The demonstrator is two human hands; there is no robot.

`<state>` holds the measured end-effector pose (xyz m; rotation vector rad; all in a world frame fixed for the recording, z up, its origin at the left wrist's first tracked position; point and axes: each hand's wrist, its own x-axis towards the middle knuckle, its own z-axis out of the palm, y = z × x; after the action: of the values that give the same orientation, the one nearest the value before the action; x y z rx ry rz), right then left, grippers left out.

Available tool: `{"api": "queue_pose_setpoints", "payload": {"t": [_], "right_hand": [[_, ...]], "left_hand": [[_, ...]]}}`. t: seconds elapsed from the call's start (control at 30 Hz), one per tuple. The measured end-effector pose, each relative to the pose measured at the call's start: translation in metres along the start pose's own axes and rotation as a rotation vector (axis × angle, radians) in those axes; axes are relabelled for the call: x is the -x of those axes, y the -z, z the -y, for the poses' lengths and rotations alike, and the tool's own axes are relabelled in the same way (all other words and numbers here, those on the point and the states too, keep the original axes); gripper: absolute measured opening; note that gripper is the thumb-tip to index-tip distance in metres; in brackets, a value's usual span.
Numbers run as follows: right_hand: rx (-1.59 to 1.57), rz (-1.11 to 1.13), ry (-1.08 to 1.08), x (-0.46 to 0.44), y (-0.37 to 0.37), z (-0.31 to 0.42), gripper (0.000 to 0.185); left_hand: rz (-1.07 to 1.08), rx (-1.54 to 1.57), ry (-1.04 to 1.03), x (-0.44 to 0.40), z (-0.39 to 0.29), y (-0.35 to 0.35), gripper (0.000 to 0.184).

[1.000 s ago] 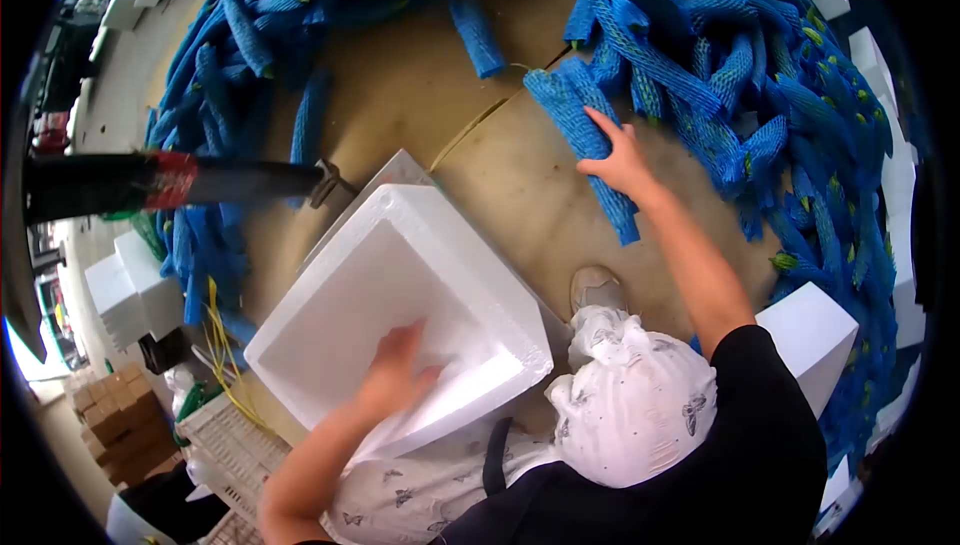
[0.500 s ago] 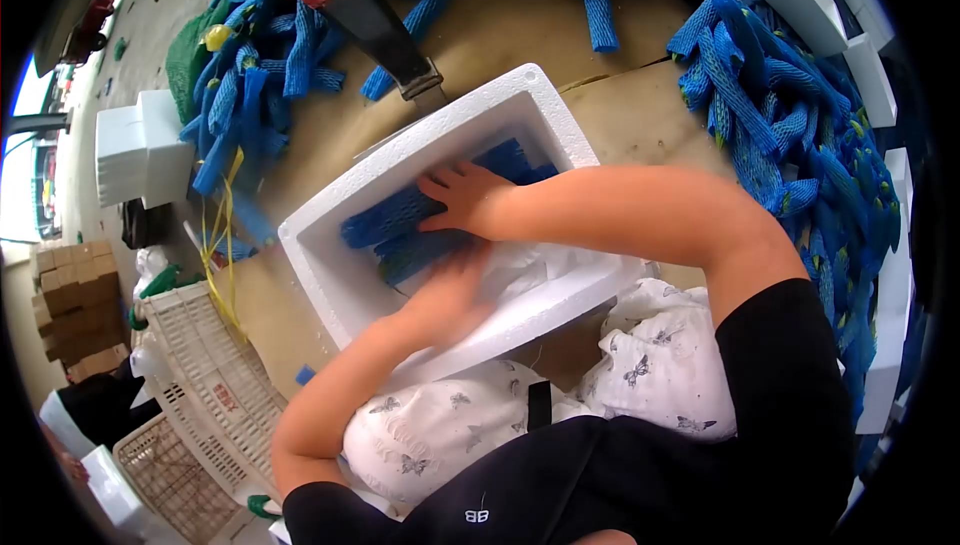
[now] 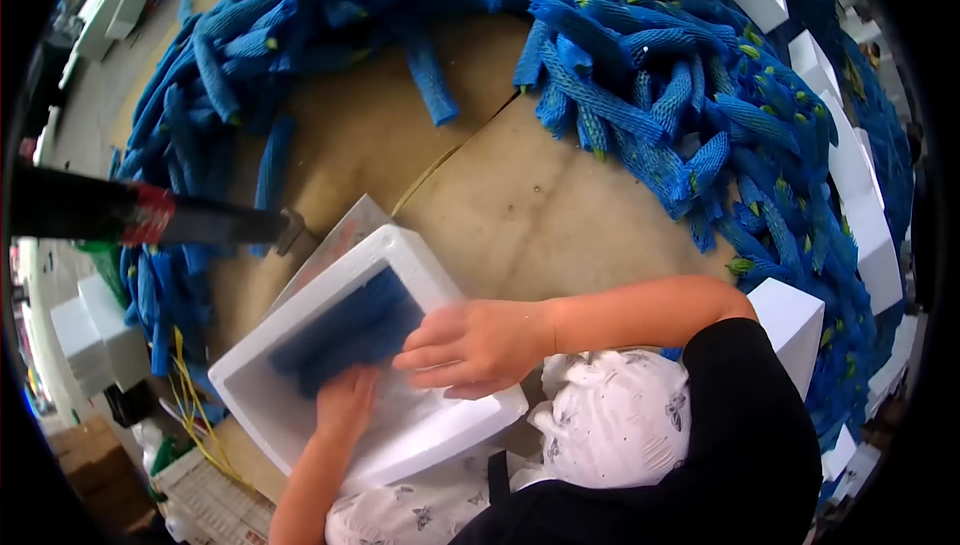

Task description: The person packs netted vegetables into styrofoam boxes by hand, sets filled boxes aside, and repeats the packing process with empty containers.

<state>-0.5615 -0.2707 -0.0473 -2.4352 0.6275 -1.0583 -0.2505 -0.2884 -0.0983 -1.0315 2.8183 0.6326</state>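
A white foam box (image 3: 250, 375) sits tilted in front of me, with blue net-sleeved pieces (image 3: 350, 330) lying side by side against its far wall. Inside it, my left hand (image 3: 345, 400) rests at the near edge of those pieces, fingers extended and touching them. My right hand (image 3: 475, 345), slightly blurred, hovers over the box's right side, its fingers apart and nothing visible in them. White lining (image 3: 405, 420) shows in the near part of the box, partly behind my hands.
Blue net-sleeved produce with green tips (image 3: 640, 75) is heaped around the brown work surface (image 3: 480, 205). A dark post with red tape (image 3: 150, 215) reaches in from the left. White foam boxes (image 3: 790, 330) stand at right; yellow straps (image 3: 190, 395) hang at left.
The view has turned to the right, showing more of the heap. My right hand has lifted off the blue pieces to the box's right side; my left hand has moved onto their near edge.
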Motion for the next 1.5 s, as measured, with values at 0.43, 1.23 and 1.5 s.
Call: {"api": "queue_pose_setpoints", "payload": {"t": [0.43, 1.23, 1.5], "right_hand": [[0.493, -0.443, -1.395, 0.222, 0.102, -0.141, 0.059], [0.484, -0.583, -0.522, 0.041, 0.111, -0.106, 0.061], [-0.64, 0.237, -0.37, -0.162, -0.017, 0.019, 0.068]], "left_hand": [[0.192, 0.232, 0.197, -0.006, -0.005, -0.001, 0.031], [0.149, 0.337, 0.154, -0.003, -0.002, -0.001, 0.031], [0.437, 0.477, 0.345, 0.033, -0.003, 0.018, 0.052]]}}
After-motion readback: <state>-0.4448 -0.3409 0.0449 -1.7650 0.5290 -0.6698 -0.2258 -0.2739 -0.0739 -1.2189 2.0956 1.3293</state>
